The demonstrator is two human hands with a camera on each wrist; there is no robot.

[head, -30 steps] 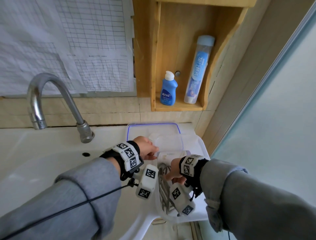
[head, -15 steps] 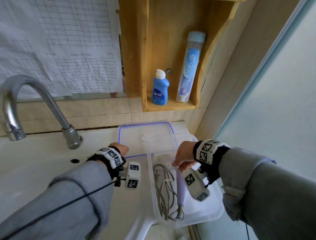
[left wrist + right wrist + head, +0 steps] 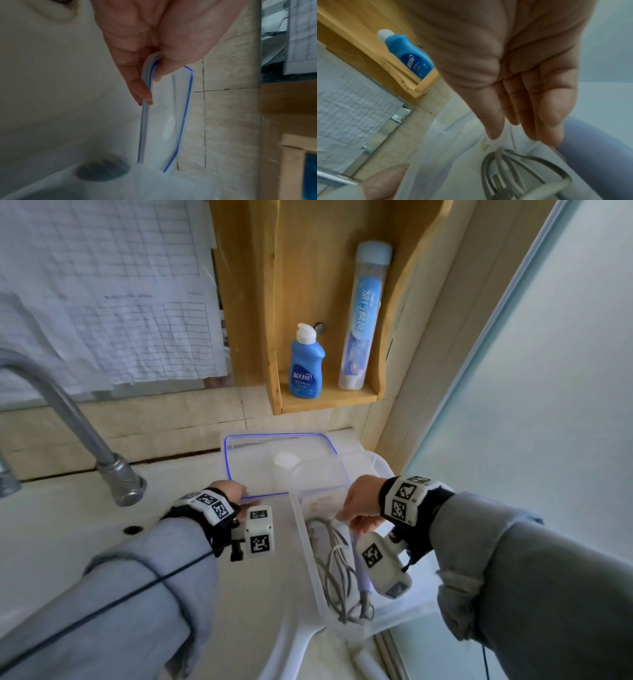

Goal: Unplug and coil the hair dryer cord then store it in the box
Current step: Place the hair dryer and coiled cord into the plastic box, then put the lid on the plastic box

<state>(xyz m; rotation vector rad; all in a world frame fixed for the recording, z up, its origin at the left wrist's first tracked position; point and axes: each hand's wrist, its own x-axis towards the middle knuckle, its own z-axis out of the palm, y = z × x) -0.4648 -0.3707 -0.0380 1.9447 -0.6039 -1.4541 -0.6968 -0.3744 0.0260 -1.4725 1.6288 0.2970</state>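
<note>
A clear plastic box (image 3: pixel 306 546) stands on the sink counter's right end. Inside it lie the coiled grey cord (image 3: pixel 334 563) and the hair dryer's lavender handle (image 3: pixel 362 575). The box's clear lid (image 3: pixel 260 467) with a blue seal lies behind it and to the left. My left hand (image 3: pixel 241 495) pinches the lid's near left corner; the left wrist view shows thumb and fingers of that hand (image 3: pixel 151 83) clamped on the lid (image 3: pixel 164 121) rim. My right hand (image 3: pixel 356 523) hovers over the box's far end. In the right wrist view this hand (image 3: pixel 522 129) has straight fingers, holds nothing and hangs above the cord (image 3: pixel 513 169).
A metal faucet (image 3: pixel 68 419) arches over the basin (image 3: pixel 51 559) at left. Above the box hangs a wooden shelf (image 3: pixel 329 402) with a blue bottle (image 3: pixel 306 364) and a tall tube (image 3: pixel 363 316). Frosted glass (image 3: pixel 531 405) closes the right side. Paper sheets (image 3: pixel 102 302) cover the wall.
My left hand left the box, went back-left to the lid and pinched its corner. My right hand rose off the dryer and cord, which now lie loose in the box.
</note>
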